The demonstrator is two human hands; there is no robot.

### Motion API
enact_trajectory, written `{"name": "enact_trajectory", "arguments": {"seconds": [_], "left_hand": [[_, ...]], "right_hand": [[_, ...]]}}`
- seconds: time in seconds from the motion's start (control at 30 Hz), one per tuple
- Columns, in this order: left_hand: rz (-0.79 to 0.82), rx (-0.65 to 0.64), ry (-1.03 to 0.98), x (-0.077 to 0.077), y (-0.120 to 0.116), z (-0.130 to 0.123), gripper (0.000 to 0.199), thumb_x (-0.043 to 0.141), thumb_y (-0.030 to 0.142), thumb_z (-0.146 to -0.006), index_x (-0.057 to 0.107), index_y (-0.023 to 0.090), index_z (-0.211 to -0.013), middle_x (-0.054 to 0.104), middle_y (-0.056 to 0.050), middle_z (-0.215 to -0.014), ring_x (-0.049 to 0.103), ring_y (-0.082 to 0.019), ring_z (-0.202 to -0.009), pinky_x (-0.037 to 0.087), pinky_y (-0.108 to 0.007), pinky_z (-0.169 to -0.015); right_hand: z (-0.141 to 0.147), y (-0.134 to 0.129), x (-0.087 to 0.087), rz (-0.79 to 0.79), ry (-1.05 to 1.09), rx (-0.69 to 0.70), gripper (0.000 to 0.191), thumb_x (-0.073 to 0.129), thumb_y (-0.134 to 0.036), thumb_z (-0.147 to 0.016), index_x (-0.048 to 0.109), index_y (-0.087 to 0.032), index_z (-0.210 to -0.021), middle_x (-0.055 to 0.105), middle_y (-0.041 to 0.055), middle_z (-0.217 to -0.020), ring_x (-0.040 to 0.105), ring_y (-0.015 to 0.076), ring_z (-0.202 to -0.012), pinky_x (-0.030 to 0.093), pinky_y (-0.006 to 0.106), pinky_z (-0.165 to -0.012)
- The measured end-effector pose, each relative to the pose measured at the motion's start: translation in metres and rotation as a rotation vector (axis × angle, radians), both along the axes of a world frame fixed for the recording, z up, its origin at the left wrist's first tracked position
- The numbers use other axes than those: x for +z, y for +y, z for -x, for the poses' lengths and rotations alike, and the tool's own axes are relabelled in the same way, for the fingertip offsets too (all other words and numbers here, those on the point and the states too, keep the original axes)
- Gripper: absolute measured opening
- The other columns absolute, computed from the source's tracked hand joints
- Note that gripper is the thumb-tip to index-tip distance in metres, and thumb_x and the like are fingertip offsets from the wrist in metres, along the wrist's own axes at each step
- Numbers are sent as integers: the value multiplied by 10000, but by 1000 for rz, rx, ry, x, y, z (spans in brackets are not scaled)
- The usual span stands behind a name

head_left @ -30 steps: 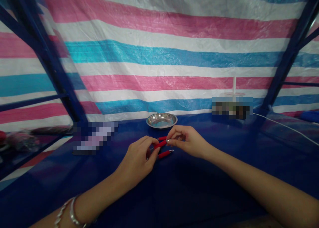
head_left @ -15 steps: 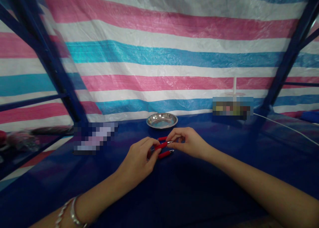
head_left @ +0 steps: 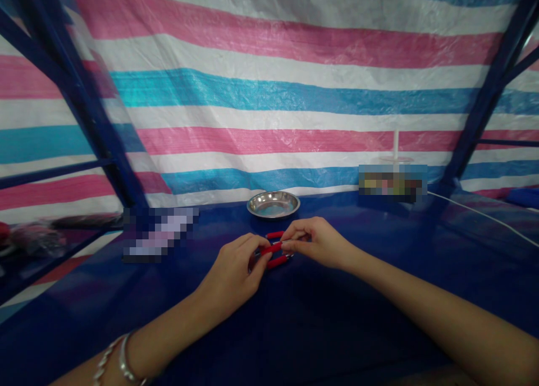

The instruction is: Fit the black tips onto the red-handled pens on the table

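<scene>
Between my two hands is a slim red pen (head_left: 272,248), lying roughly crosswise just above the blue table. My left hand (head_left: 241,262) pinches its barrel with thumb and fingers. At the pen's right end, the thumb and fingertips of my right hand (head_left: 319,241) close on it and cover the tip. A second red pen (head_left: 275,235) lies just beyond the held one, partly behind my right fingers. Nearer to me lies a third red pen (head_left: 277,262), with a silvery end pointing right; my left thumb is close to its left end.
A shallow metal dish (head_left: 252,210) stands beyond my hands. Blurred-out flat items (head_left: 162,237) lie at left, and a blurred-out object (head_left: 391,184) with a white upright sits at back right by a white cable (head_left: 475,206). Striped sheeting (head_left: 295,99) and blue posts (head_left: 480,102) enclose the table.
My right fingertips have shifted slightly left onto the end of the held pen, covering the silvery tip that showed before. My left hand keeps its pinch in place.
</scene>
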State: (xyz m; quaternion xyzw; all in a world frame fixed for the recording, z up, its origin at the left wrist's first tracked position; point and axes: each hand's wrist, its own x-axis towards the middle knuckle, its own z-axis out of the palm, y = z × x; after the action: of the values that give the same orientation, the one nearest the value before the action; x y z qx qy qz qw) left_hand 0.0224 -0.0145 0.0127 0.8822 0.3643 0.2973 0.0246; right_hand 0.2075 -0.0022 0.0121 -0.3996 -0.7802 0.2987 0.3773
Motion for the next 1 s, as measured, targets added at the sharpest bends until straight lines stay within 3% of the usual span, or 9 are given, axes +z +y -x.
{"name": "enact_trajectory", "arguments": {"seconds": [0.27,0.37,0.47,0.6,0.77,0.93,1.0], "left_hand": [[3,4,12,-3,2,0,127,436,160,-807,552,140,-857,554,-27,-737,524,-142,-585,392,-244,-531],[-1,4,12,-4,2,1,117,436,159,-808,544,145,-853,552,-26,-743,526,-143,-595,393,-239,-526],[-7,15,12,-3,2,2,112,440,159,-806,543,146,-848,549,-22,-731,522,-142,-592,391,-242,-526],[-9,5,-3,-2,2,2,117,442,159,-805,546,142,-854,554,-26,-744,516,-135,-577,392,-248,-537],[-12,3,1,-2,1,1,112,448,164,-805,547,146,-855,555,-23,-740,515,-136,-580,392,-248,-536],[-14,2,12,-2,2,1,111,453,162,-804,548,153,-860,547,-15,-728,505,-133,-574,383,-244,-533],[-13,6,12,-2,2,1,106,454,164,-803,548,153,-851,545,-14,-725,499,-131,-568,380,-244,-532]], "right_hand": [[0,-1,1,-102,-179,-34,271,458,-332,-787,592,-131,-663,605,19,-606,525,94,-559,361,206,-531],[0,-1,1,-73,-125,-17,224,521,-334,-751,586,-137,-835,615,13,-653,539,95,-579,365,199,-528],[0,-1,1,-104,-70,-8,311,615,-257,-675,539,-149,-957,626,6,-716,554,93,-614,385,198,-563],[0,-3,2,-138,-101,-14,99,561,-207,-720,568,-154,-803,619,5,-696,561,95,-647,382,202,-580],[0,-4,4,-140,-185,-33,213,475,-303,-787,587,-138,-715,598,14,-640,530,96,-600,362,209,-558],[-1,-4,3,-109,-171,-1,205,540,-284,-746,568,-148,-897,612,9,-685,538,97,-608,366,201,-554],[-1,-4,3,-131,-176,-5,160,545,-247,-743,570,-144,-863,610,12,-699,544,98,-633,371,199,-571]]}}
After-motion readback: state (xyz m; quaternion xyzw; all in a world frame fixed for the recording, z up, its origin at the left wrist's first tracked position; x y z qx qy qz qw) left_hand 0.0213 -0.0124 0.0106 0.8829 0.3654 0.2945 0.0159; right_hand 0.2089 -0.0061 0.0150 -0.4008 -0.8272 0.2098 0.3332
